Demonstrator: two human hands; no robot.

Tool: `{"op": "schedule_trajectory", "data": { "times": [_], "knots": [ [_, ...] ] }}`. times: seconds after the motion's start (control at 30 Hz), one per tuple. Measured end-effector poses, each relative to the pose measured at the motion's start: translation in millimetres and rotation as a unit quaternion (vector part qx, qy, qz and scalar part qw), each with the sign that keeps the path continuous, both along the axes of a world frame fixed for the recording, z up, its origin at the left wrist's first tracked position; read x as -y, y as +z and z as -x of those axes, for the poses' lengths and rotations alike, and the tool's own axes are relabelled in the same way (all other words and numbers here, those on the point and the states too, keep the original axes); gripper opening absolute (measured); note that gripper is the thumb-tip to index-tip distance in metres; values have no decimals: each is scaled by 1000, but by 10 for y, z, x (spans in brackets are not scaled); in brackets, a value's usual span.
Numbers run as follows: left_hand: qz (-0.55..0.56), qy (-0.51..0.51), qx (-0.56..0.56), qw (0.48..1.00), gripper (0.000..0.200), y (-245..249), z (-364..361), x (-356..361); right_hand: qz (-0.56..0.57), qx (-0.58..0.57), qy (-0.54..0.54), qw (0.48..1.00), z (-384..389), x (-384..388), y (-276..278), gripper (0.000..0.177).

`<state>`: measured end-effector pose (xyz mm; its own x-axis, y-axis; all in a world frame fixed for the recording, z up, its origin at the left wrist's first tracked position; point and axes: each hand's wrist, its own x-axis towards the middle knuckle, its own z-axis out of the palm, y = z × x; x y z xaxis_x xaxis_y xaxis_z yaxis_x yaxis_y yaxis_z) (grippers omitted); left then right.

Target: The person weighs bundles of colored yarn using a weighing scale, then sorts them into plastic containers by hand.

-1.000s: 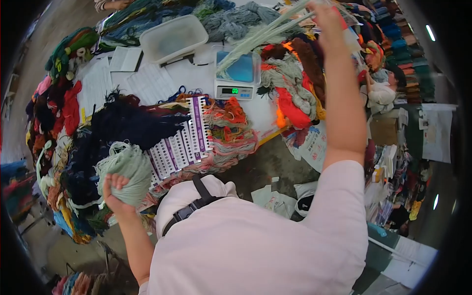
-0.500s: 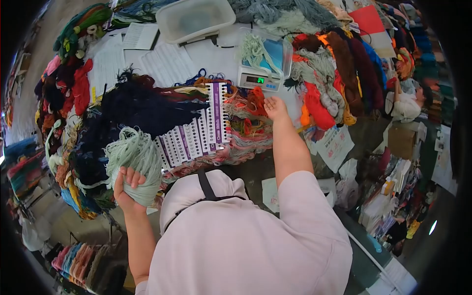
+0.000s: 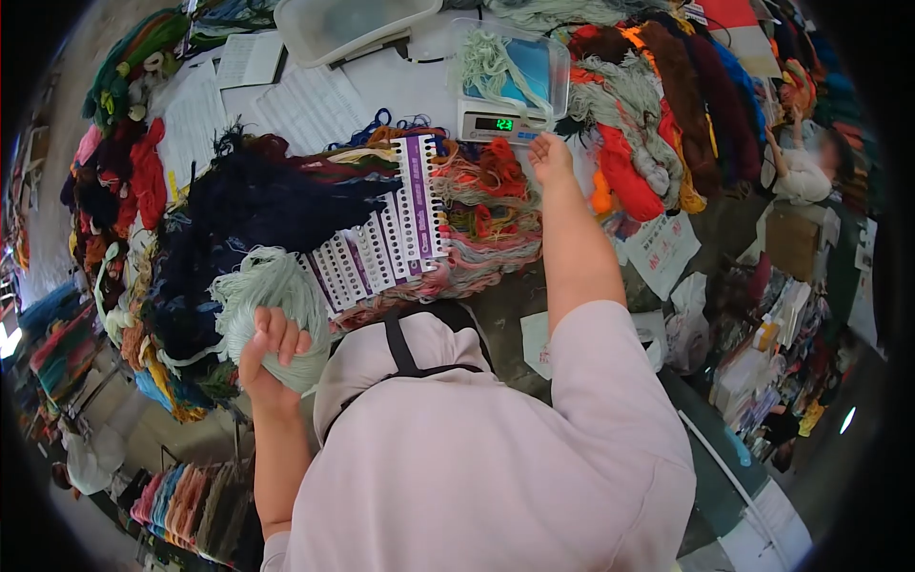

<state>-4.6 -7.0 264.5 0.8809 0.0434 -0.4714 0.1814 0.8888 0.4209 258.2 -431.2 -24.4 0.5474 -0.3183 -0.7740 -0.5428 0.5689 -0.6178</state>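
Note:
My left hand (image 3: 274,355) is closed on a big pale green hank of yarn (image 3: 267,296), its fingers curled over the near side. My right hand (image 3: 551,157) is stretched forward, fingers loosely extended at the front right corner of a digital scale (image 3: 529,130) with a lit green display. On the scale sits a clear plastic tray (image 3: 557,78), with a small bunch of pale green yarn (image 3: 488,65) lying in it and strands trailing forward. Between my hands lie white-and-purple punched thread cards (image 3: 415,214) and a pile of dark navy yarn (image 3: 276,205).
Red, brown and grey hanks (image 3: 629,176) are heaped right of the scale. An open notebook (image 3: 250,60), printed sheets (image 3: 310,105) and a translucent plastic bin (image 3: 357,29) lie farther back. Another person (image 3: 808,172) is at the far right.
The number on the scale's display is different. My right hand has shifted slightly along the scale's front, and my left fingers have moved on the hank. The whole view has moved a little.

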Motion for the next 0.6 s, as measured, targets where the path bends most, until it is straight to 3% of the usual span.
{"op": "schedule_trajectory", "data": {
  "times": [0.33, 0.4, 0.47, 0.5, 0.57, 0.6],
  "knots": [
    [25, 45, -13, 999, 8, -122, 88, -33, 8, -20, -15, 1000, -232, -92, -102, 19],
    [23, 40, -15, 999, 7, -128, 88, -29, 56, -35, -32, 997, -274, -147, -89, 28],
    [0, 30, -19, 999, 7, -150, 82, -30, 226, 13, -46, 973, -322, -252, -90, 20],
    [-10, 19, -15, 1000, 8, -183, 87, -41, 429, 92, 90, 894, -201, -444, 315, 20],
    [-14, 8, -32, 999, 10, -196, 53, -14, 629, 273, 198, 701, -45, -904, 827, 25],
    [3, 6, -27, 1000, 11, -240, 39, -7, 583, 335, 235, 702, 154, -1268, 1230, 23]
  ]
}}
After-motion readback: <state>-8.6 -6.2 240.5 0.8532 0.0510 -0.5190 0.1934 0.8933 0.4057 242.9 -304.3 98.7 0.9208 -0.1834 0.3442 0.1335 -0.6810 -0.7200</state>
